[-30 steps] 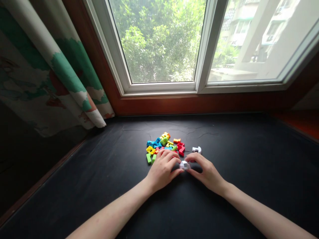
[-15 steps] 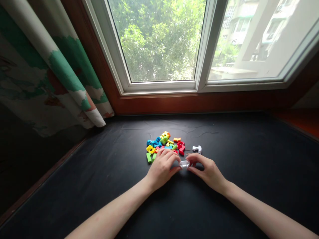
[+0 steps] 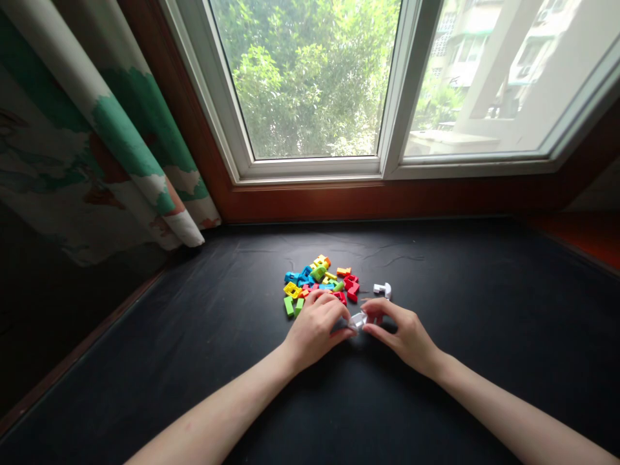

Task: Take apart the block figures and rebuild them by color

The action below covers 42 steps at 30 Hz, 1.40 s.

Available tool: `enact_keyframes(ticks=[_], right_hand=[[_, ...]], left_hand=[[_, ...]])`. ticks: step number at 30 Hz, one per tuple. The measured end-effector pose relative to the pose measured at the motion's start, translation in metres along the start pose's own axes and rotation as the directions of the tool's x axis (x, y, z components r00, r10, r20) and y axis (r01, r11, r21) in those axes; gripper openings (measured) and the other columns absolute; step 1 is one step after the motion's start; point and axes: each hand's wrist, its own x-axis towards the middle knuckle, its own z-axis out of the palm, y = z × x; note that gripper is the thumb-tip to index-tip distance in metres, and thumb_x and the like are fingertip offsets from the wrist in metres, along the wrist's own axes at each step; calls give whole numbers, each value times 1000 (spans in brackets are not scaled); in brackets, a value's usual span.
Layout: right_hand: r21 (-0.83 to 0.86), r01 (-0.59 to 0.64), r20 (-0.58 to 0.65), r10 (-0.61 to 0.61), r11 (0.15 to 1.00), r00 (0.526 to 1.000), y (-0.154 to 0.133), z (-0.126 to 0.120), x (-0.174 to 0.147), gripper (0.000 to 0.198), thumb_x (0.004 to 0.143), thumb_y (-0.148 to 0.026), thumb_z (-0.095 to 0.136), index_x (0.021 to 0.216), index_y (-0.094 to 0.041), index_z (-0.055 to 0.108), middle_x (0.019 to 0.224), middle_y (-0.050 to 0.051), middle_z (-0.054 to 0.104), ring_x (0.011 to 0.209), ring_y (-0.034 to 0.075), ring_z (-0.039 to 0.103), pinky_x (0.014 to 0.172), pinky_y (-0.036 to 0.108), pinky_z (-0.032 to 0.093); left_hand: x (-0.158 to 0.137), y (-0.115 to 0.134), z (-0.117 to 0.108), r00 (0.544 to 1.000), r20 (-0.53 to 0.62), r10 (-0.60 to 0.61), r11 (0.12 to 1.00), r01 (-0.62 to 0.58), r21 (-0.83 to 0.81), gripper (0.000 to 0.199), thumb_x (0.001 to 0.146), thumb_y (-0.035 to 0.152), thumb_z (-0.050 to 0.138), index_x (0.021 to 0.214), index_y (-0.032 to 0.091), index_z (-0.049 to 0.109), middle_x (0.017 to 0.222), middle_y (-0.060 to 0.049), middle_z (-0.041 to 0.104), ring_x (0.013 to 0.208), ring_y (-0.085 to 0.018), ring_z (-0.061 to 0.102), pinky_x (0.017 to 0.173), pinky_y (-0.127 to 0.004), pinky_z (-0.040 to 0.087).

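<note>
"Surface (image 3: 320, 413) first, please: what is it like?"

"Dark, nearly black, with faint creases toward the far side. Past its far edge runs a strip of reddish-brown wood (image 3: 310, 203), and above that a white window frame (image 3: 310, 170). Green trees (image 3: 310, 84) fill the left pane."

"Who is working there?"

"One person, seen by two bare forearms (image 3: 232, 400) reaching in from the near side. The left hand (image 3: 317, 323) is curled, thumb and fingers closed on the left end of a small white piece (image 3: 358, 321). The right hand (image 3: 404, 326) meets it from the other side, thumb and fingertips pinching the right end."

"Where is that piece exactly?"

"Between the two hands, slightly right of the middle. Fingers and blur hide its full shape; I cannot tell whether it touches the surface."

"And around it?"

"Just beyond the left hand lies a pile of toy blocks (image 3: 318, 274): blue pieces (image 3: 301, 278) and green blocks (image 3: 289, 307) on the left, red pieces (image 3: 352, 285) on the right. A hooked white block (image 3: 383, 290) lies apart, right of the pile, just beyond the right hand."

"Far left?"

"A patterned curtain (image 3: 128, 129), pale with green patches, hanging in folds."
</note>
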Motion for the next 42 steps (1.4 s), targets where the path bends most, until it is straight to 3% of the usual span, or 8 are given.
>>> enact_keyframes(ticks=[9, 21, 28, 35, 42], right_hand=[[-46, -37, 40, 39, 998, 998, -6, -3, 2, 12, 91, -34, 58, 96, -23, 63, 83, 1, 70, 71, 16, 65, 68, 28, 55], [-50, -18, 64, 21, 999, 998, -6, -4, 3, 14, 91, -33, 59, 99, -23, 65, 82, 0, 68, 71, 15, 64, 71, 27, 54], [-54, 13, 46, -11, 998, 999, 0, -2, 1, 18, 90, -29, 62, 106, -24, 65, 94, 2, 71, 80, 17, 66, 78, 31, 55], [-208, 108, 5, -110, 972, 994, 1, -4, 2, 16, 90, -25, 61, 105, -26, 68, 100, 5, 70, 97, 23, 62, 87, 38, 51], [-289, 192, 73, -178, 938, 981, 4, -1, 2, 13, 92, -24, 61, 102, -27, 69, 101, 3, 73, 106, 25, 59, 92, 43, 43]], left_hand=[[1, 2, -3, 1000, 21, 14, 1000, -14, -21, 34, 89, 53, 56, 85, 20, 60, 84, -1, 71, 89, -19, 62, 95, -38, 40], [1, 0, -1, 998, 31, 49, 999, -49, 3, 31, 91, 49, 56, 81, 19, 61, 83, 0, 70, 87, -18, 62, 99, -37, 38], [1, 1, -2, 998, 32, 50, 999, -50, 10, 28, 94, 44, 53, 84, 20, 65, 84, 0, 72, 90, -18, 62, 98, -36, 37], [1, 0, -2, 999, 25, 45, 999, -46, 15, 26, 96, 39, 54, 82, 20, 65, 87, 1, 72, 92, -17, 61, 97, -37, 34], [1, 0, -3, 1000, 31, 7, 1000, -8, 30, 28, 93, 43, 57, 80, 19, 60, 91, -2, 70, 97, -20, 60, 95, -38, 35]])
